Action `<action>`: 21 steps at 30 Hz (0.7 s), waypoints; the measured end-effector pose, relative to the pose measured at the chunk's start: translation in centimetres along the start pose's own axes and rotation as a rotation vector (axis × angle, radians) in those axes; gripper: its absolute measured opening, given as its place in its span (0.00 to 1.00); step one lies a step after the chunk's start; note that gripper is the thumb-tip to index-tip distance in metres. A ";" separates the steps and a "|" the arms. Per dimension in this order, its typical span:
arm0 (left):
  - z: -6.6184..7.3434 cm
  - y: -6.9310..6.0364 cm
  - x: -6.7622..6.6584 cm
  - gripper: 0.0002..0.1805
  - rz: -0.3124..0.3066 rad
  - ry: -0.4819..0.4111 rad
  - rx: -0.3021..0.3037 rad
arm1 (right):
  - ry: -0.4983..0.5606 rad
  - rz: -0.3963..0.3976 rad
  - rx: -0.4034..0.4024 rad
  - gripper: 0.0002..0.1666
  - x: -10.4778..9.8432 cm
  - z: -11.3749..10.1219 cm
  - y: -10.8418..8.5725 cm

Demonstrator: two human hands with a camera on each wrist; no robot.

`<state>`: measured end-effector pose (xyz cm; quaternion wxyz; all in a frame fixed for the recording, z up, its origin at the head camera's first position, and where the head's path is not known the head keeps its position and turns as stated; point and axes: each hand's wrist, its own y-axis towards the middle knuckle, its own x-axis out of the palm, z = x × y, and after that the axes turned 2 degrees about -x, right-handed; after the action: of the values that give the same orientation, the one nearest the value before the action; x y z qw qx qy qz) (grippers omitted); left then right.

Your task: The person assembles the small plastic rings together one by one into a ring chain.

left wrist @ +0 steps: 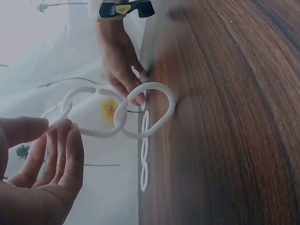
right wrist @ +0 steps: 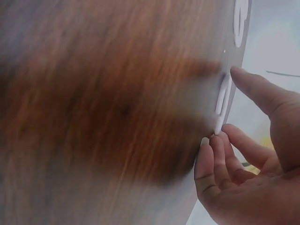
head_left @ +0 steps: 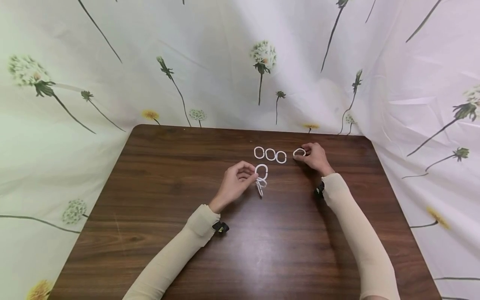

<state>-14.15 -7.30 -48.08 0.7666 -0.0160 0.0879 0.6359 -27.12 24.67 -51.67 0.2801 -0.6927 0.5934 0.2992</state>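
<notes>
A short chain of white plastic links [head_left: 261, 172] hangs from my left hand [head_left: 233, 183], pinched between thumb and fingertips. In the left wrist view, one open-gapped link [left wrist: 172, 101] is hooked through another link [left wrist: 93, 133], and part of the chain is hidden by the fingers. My right hand [head_left: 316, 157] holds a loose white link [head_left: 294, 153] at the far side of the table, its thumb and fingers at opposite edges. In the right wrist view this link [right wrist: 222, 96] lies low against the tabletop, between the thumb and fingertips.
Three more white links [head_left: 270, 154] lie in a row on the brown wooden table [head_left: 168, 175], left of the right hand. Behind the table's far edge hangs a white cloth [head_left: 225, 83] printed with dandelions.
</notes>
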 end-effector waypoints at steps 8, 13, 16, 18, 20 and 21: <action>-0.1 0.1 0.0 0.11 0.003 0.001 -0.002 | -0.005 0.008 0.062 0.33 0.1 -0.4 0.5; -0.1 0.0 0.1 0.13 0.004 0.002 -0.003 | 0.005 -0.005 0.112 0.33 0.2 -0.7 0.1; 0.0 -0.2 0.1 0.14 0.001 -0.005 -0.008 | -0.013 -0.004 0.095 0.33 0.3 -0.9 -0.2; 0.1 -0.2 0.1 0.14 0.001 -0.009 -0.008 | -0.019 -0.001 0.071 0.34 0.4 -1.0 -0.6; 0.0 -0.3 0.1 0.14 0.002 -0.010 -0.005 | -0.009 -0.003 0.055 0.34 0.5 -1.2 -1.0; 0.0 -0.3 0.1 0.14 0.003 -0.007 -0.004 | -0.006 -0.007 0.046 0.35 0.6 -1.2 -1.2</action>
<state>-13.86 -7.22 -48.15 0.7659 -0.0155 0.0840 0.6373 -25.74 23.54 -51.25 0.2988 -0.6873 0.5970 0.2864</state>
